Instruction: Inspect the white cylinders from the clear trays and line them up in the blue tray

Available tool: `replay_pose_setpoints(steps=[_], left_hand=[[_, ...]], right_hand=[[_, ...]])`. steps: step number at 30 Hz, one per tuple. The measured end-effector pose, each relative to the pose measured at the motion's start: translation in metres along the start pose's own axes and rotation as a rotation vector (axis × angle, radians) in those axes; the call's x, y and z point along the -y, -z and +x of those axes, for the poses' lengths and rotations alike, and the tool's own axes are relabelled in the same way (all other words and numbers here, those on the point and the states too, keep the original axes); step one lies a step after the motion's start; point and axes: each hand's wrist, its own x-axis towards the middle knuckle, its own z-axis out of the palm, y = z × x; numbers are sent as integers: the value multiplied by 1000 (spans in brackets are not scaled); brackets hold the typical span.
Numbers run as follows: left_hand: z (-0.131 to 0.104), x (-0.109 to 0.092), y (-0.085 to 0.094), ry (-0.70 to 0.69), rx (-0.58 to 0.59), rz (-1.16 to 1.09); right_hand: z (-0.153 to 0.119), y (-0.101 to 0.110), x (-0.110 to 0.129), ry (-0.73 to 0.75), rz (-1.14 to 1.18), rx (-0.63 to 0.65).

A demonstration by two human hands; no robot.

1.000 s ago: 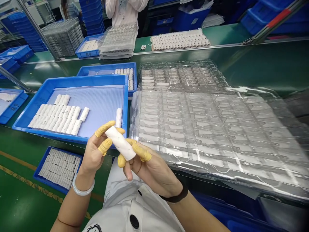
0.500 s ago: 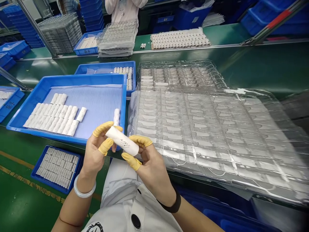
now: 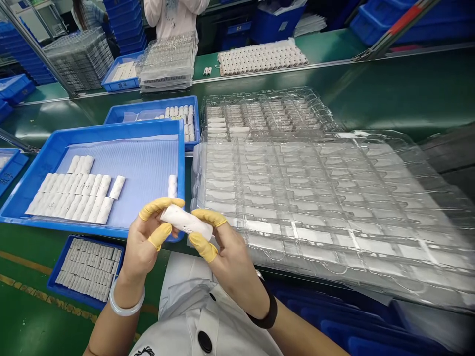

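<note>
Between my two hands is a white cylinder (image 3: 187, 222) with small dark markings low on its side, tilted down to the right. My right hand (image 3: 230, 257) pinches its right end between thumb and index finger. At the other end, my left hand (image 3: 143, 242) has its fingers curled around the cylinder. Yellow finger cots cover the thumb and index fingertips of both hands. Just behind them, a blue tray (image 3: 184, 163) lined with a pale sheet holds rows of similar white cylinders (image 3: 74, 198) and a separate short stack (image 3: 172, 186) along its right wall.
Clear plastic blister trays (image 3: 297, 198) cover the bench to the right. A smaller blue tray (image 3: 148, 105) with cylinders stands behind. Below left sits another filled blue tray (image 3: 87, 269). Across the bench are a white perforated block (image 3: 263, 57) and a person in a pale top (image 3: 176, 20).
The cylinder has rolled between my fingers, so its dark markings now lie lower on its side. My view has shifted slightly right, with both hands still at the cylinder.
</note>
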Motion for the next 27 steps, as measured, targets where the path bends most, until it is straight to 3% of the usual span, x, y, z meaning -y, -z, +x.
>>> replay_pose_setpoints(steps=[4,6,8,12,14,18,22,25,27], left_hand=[[-1,-3,6,-26,47,166],[-2,-7,13,-47,31,288],[-3,-12,23,-55,-11,404],[-3,-23,49,-14,-118,562],[-1,-30,64,22,-168,636],[7,-50,93,121,-208,828],[25,-70,119,262,-137,1074],[51,-73,123,328,-11,1177],[72,-65,113,389,112,1178]], right_hand=[[17,21,2,130,-195,186],[36,39,-2,191,-293,210],[65,61,-12,176,-414,142],[140,102,-49,-10,-776,-35],[174,113,-68,-24,-993,-46],[213,115,-98,14,-1039,12],[221,109,-114,66,-1027,112],[218,109,-122,87,-1040,157],[214,110,-126,98,-1056,178]])
